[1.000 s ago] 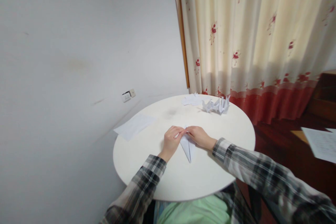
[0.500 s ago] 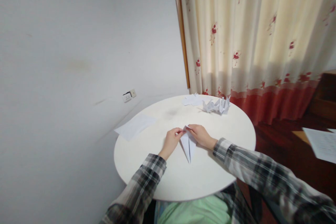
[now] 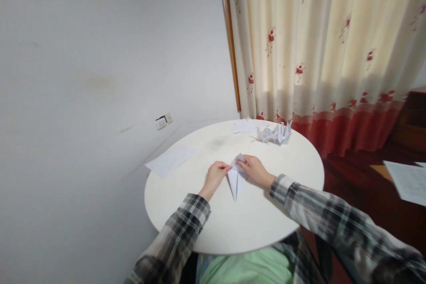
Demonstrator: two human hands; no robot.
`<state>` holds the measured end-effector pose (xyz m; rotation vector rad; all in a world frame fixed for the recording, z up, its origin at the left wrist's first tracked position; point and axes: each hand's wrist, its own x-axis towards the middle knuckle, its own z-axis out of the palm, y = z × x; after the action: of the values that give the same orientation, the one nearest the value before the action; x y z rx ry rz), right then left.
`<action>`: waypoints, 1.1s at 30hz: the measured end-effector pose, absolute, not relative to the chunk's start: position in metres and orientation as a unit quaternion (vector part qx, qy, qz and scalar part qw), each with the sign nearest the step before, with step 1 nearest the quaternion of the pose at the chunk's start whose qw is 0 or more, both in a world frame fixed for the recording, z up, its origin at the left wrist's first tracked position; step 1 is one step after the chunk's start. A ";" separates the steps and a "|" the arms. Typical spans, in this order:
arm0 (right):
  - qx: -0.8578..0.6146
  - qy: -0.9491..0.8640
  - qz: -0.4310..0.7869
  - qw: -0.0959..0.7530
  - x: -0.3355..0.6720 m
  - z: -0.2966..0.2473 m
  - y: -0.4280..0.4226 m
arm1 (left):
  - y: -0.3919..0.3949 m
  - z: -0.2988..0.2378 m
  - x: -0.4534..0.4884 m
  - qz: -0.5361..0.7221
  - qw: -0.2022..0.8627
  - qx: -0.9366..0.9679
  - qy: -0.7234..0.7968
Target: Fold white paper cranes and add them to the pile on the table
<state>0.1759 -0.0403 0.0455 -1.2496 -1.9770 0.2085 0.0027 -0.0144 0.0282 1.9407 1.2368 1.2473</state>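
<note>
A folded white paper, narrow and pointed toward me, lies on the round white table. My left hand pinches its upper left edge. My right hand pinches its upper right edge, and the top flap stands slightly lifted between the fingers. Both sleeves are plaid.
A flat white sheet overhangs the table's left edge. Several folded paper figures and paper scraps sit at the far side. A flowered curtain hangs behind, a white wall stands at left, and a printed sheet lies at right.
Both hands have lifted the paper's top end and drawn it a little up and away from me; the paper's tip has shifted slightly left.
</note>
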 end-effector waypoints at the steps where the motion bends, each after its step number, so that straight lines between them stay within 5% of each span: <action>1: -0.498 -0.777 0.088 0.373 0.176 0.045 -0.040 | -0.014 0.028 0.003 0.453 0.255 0.719 0.461; 9: -0.509 -0.799 0.113 0.301 0.176 0.041 -0.038 | -0.017 0.029 0.007 0.399 0.275 0.756 0.440; 20: -0.511 -0.770 0.120 0.363 0.177 0.034 -0.035 | -0.025 0.033 0.006 0.394 0.113 0.810 0.420; 33: -0.545 -0.752 0.101 0.357 0.180 0.031 -0.031 | -0.029 0.035 0.006 0.352 0.083 0.839 0.408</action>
<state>0.1802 -0.0311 0.0314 -1.4076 -1.9402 0.2607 0.0064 -0.0288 0.0349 2.5041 1.2180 1.0500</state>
